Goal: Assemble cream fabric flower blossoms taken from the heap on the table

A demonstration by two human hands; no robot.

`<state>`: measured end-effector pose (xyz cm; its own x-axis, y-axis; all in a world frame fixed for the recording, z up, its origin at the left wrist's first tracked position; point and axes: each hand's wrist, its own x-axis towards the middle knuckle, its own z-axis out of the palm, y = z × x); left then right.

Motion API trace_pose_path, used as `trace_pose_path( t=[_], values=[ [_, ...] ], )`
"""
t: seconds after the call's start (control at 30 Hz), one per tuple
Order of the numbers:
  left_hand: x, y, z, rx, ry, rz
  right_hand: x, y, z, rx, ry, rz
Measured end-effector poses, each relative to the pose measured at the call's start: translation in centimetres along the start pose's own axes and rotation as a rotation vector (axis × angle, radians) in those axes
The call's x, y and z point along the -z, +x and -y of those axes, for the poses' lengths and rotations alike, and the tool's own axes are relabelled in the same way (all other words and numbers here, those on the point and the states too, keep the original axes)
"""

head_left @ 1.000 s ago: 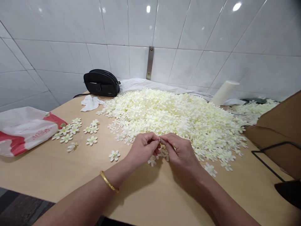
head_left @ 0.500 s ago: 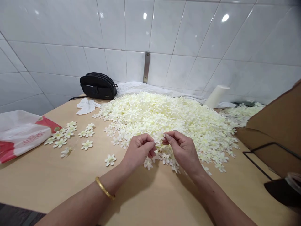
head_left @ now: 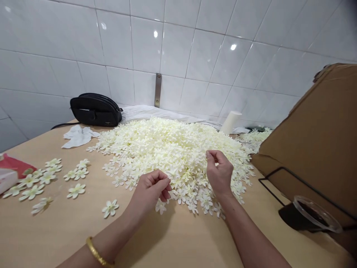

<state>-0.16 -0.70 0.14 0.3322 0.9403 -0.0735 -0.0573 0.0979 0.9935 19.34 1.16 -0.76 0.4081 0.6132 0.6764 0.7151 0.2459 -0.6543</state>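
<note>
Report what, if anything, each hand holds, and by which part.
That cannot be told: the left hand and right hand are each curled as if pinching, near the white flowers, but nothing clearly shows in either.

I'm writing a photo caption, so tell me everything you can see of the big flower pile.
The flower pile is a broad mound of small, pale yellowish-white blossoms, apparently fabric. They overlap loosely at varied angles on the wood-coloured table, scattering at the edges. White sheeting runs behind it. The left hand is at its front edge, the right hand before its right part; contact is unclear.
</note>
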Motion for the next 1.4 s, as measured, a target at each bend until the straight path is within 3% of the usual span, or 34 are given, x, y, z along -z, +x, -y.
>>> trace_pose_path(
  t=[0.13, 0.27, 0.4, 0.47, 0.87, 1.23, 1.4],
  values=[
    [-0.1, -0.1, 0.0, 0.013, -0.02, -0.016, -0.8, -0.6, 0.3, 0.268, -0.165, 0.164],
    [0.0, -0.1, -0.1, 0.019, -0.068, -0.038, -0.6, -2.0, 2.7, 0.377, -0.069, 0.097],
    [0.2, 0.1, 0.1, 0.014, -0.095, -0.041, 0.0, -3.4, 5.0, 0.477, 0.164, 0.387],
    [0.3, 0.1, 0.2, 0.009, -0.112, -0.027, -0.1, -3.9, 5.3, 0.5, 0.202, 0.465],
    [0.0, -0.1, 0.1, -0.008, -0.126, 0.064, -0.3, -3.7, 4.6, 0.314, 0.248, 0.716],
    [0.1, 0.0, 0.3, -0.048, -0.062, 0.025, -0.3, -3.7, 5.2, 0.286, 0.299, 0.744],
    [0.2, 0.0, 0.3, -0.053, 0.019, -0.031, -0.2, -3.6, 5.3, 0.167, 0.257, 0.647]
  ],
)
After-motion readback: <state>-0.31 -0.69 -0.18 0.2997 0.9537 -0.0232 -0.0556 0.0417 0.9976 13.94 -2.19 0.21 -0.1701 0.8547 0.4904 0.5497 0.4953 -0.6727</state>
